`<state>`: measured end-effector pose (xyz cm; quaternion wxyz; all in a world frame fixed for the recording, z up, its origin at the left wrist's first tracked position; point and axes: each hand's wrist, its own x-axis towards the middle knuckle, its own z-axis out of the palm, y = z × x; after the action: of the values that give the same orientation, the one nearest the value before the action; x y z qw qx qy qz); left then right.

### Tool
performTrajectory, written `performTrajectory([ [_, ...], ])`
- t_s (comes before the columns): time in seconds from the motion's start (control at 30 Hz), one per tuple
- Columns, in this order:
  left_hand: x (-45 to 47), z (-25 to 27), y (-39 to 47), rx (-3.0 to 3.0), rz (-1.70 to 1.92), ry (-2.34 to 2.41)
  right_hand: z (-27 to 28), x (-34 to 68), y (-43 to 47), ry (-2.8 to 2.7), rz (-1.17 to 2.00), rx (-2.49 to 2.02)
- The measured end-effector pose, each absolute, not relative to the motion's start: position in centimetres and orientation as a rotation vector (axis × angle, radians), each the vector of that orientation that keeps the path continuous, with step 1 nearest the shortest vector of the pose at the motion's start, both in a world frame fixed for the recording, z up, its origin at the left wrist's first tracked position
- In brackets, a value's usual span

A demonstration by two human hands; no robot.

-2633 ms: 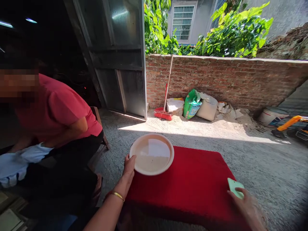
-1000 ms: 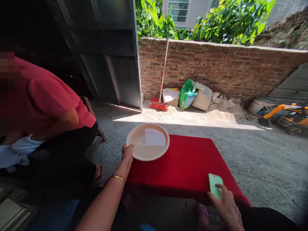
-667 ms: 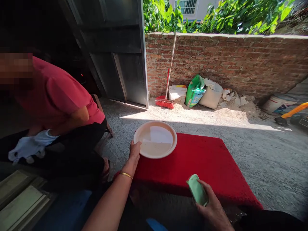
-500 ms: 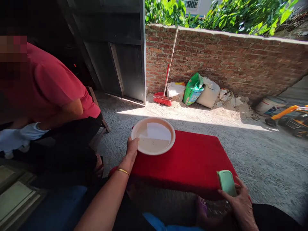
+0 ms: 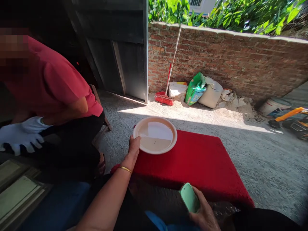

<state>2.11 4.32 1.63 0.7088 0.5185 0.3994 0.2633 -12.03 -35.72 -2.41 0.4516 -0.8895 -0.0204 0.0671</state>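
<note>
basin [image 5: 155, 134] of cloudy water sits upright, mouth up, on the far left corner of the red mat [image 5: 192, 163]; being round, it has no long axis. your left hand [image 5: 133, 148] pinches its near rim, thumb on top. it looks set down but not released. your right hand [image 5: 204, 211] curls its fingers round a green phone [image 5: 189, 197], long axis pointing away and slightly left.

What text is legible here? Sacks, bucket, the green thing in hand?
None is legible.
Green sack: print, too blurred to read.
White sack: coloured print at top, unreadable.
White bucket: label patch, too small to read.
Green object in the right hand: no markings visible.
</note>
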Motion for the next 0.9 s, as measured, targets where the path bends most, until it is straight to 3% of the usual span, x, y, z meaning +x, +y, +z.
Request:
performTrajectory([
  [0.23,2.4,1.4,4.2,1.142,0.591,0.864,2.4,-0.6,-40.7,0.264,-0.101,-2.425],
  [0.4,2.7,0.9,4.2,1.140,0.597,0.877,2.3,3.9,-40.3,0.541,0.124,-2.713],
  [0.53,2.7,0.8,4.3,1.161,0.597,0.882,1.6,-0.6,-29.9,0.046,0.172,-2.793],
  [0.67,2.5,0.9,4.3,1.182,0.603,0.884,1.4,-6.7,-20.7,-0.596,0.466,-2.559],
  [0.77,2.4,0.9,4.2,1.169,0.603,0.859,1.8,-8.0,-20.4,-0.725,0.613,-2.353],
  [0.9,2.3,1.1,4.1,1.127,0.607,0.806,2.2,-4.4,-27.3,-0.389,0.294,-2.314],
])
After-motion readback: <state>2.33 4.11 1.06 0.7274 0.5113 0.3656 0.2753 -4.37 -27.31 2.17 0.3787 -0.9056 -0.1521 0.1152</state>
